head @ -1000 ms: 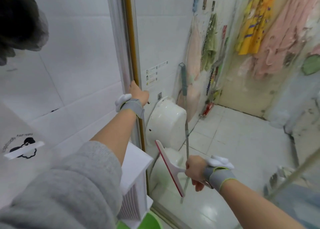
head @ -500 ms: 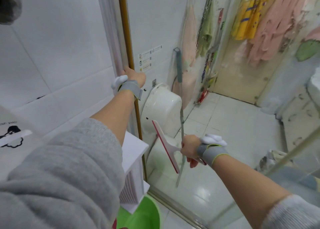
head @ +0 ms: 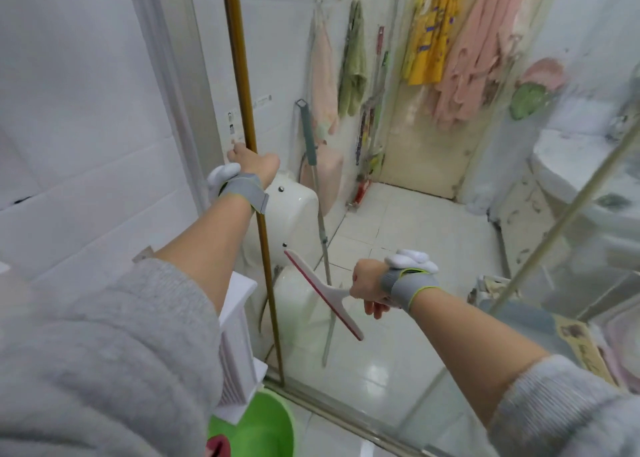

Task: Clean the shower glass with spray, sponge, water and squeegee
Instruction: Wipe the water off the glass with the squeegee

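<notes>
The shower glass [head: 433,214] fills the middle and right of the view, its gold edge strip [head: 242,86] running top to bottom. My left hand [head: 254,164] grips that edge at mid height. My right hand [head: 369,283] grips the handle of a white squeegee [head: 323,290] with a red rubber blade. The blade lies slanted against the lower part of the glass. Both wrists wear grey straps with white trackers.
A green bucket [head: 256,425] stands on the floor below my left arm, beside a white cabinet [head: 239,335]. Through the glass I see a white tub [head: 294,207], a mop handle [head: 313,179], hanging towels and clothes, and a tiled floor.
The squeegee and my right hand have slid down the glass. My head has tilted down, bringing the green bucket into view. My left hand keeps its hold on the glass edge.
</notes>
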Demonstrator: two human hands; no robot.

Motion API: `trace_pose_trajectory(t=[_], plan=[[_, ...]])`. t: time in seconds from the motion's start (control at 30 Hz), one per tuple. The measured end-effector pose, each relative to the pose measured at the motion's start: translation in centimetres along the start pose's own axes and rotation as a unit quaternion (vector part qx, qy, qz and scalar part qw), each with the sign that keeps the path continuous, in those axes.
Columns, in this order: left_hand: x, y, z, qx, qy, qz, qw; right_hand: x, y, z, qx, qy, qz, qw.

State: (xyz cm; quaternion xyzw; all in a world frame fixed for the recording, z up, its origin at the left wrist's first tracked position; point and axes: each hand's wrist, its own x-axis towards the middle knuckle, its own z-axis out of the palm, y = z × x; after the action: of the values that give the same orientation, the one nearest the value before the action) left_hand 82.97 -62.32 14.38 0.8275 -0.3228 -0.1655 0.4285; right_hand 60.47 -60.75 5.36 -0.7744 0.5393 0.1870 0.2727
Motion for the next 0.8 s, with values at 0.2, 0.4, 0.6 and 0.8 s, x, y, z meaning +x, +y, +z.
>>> trace_pose_trajectory(t=[0.2,0.4,0.6,0.8], plan=[[-2.8,0.9,2.2,0.015,-0.016,0.047,0.999,-1.7,4.2,1.2,0.023,0.013,0.029,0.999],[-7.0,1.8,5.4,0.041,-0.033,0.113,0.992,-4.8,9.7,3.5,0.072,0.018,0.061,0.995],[-12.3,4.2,8.6,0.062,-0.073,0.147,0.985,-7.3,14.8,5.1,0.115,0.054,0.077,0.989],[-14.3,5.4,10.5,0.073,-0.092,0.167,0.979,-9.3,16.9,5.9,0.146,0.057,0.082,0.984]])
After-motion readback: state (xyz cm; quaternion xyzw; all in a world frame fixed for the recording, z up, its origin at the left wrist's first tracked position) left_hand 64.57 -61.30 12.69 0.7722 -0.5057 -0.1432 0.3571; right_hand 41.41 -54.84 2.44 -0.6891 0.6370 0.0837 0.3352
